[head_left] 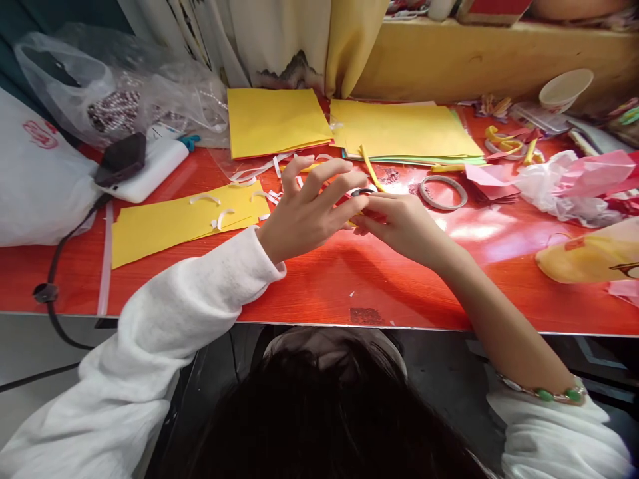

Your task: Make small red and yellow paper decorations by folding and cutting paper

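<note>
My right hand (404, 223) is closed in a pinch, its thumb and fingertips together over the red table. A narrow yellow paper strip (369, 166) rises from that pinch, slanting up and left. Against it from the left comes my left hand (312, 213), its thumb and index finger closing at the same spot and the other fingers spread in the air. A small dark curved item (363, 191) shows between the hands; its kind is unclear. The fingers largely hide the lower part of the strip.
Yellow paper sheets (277, 123) and another stack (404, 130) lie at the back. Yellow strips with white scraps (190, 216) are at left. A tape roll (443, 192) sits right of my hands. A power bank (154, 166), plastic bag (40, 173) and yellow container (589, 253) flank the table.
</note>
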### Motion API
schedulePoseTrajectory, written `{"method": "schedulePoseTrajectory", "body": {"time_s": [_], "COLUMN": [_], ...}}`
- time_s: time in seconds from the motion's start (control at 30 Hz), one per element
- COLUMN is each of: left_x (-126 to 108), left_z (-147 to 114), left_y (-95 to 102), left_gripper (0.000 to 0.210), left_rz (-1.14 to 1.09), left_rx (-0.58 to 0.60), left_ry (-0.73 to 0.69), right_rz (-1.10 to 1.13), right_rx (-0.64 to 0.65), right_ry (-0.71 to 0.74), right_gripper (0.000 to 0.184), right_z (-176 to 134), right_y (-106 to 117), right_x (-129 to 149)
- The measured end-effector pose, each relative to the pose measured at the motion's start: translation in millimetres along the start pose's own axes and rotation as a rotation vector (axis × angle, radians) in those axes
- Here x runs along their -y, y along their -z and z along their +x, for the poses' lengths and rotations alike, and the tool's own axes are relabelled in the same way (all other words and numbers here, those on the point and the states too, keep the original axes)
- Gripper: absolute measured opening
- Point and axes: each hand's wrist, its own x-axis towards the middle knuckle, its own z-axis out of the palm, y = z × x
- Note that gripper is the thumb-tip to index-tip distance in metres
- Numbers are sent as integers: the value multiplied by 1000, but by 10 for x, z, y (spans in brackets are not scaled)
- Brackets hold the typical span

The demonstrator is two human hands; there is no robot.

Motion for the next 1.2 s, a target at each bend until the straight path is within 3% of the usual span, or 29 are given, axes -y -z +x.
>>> {"method": "schedulePoseTrajectory", "body": {"time_s": [0.07, 0.13, 0.2, 0.27, 0.33, 0.43, 0.5, 0.6, 0.67, 0.83, 1.03, 1.2], "left_x": [-26, -36, -10, 50, 115, 141, 101, 29, 14, 68, 79, 99], "left_z": [6, 19, 41, 68, 93, 115, 119, 124, 130, 133, 124, 120], "left_y": [63, 148, 204, 199, 142, 48, 24, 39, 53, 29, -11, 27], "left_gripper": [42, 49, 36, 22, 21, 32, 35, 28, 25, 27, 36, 34], "left_rz": [1, 18, 12, -67, -268, -642, -800, -892, -892, -843, -852, -866], "left_rx": [-77, -245, -422, -501, -430, -106, 48, 106, 52, -92, -82, -96], "left_ry": [11, 28, 95, 209, 321, 458, 498, 524, 573, 640, 644, 665], "right_rz": [115, 316, 526, 687, 801, 931, 989, 1031, 1018, 809, 571, 222], "right_rx": [12, 53, 99, 130, 158, 195, 241, 323, 292, -28, -98, -132], "right_ry": [-61, -134, -201, -242, -268, -308, -336, -370, -375, -264, -195, -87], "right_gripper": [22, 24, 23, 21, 19, 16, 19, 25, 29, 39, 28, 23], "right_z": [7, 12, 19, 25, 29, 28, 23, 20, 23, 31, 12, -7], "right_y": [-16, -31, -53, -82, -109, -118, -102, -81, -89, -155, -213, -255], "right_x": [-10, -20, -36, -58, -79, -86, -71, -38, -24, 9, 57, 32]}}
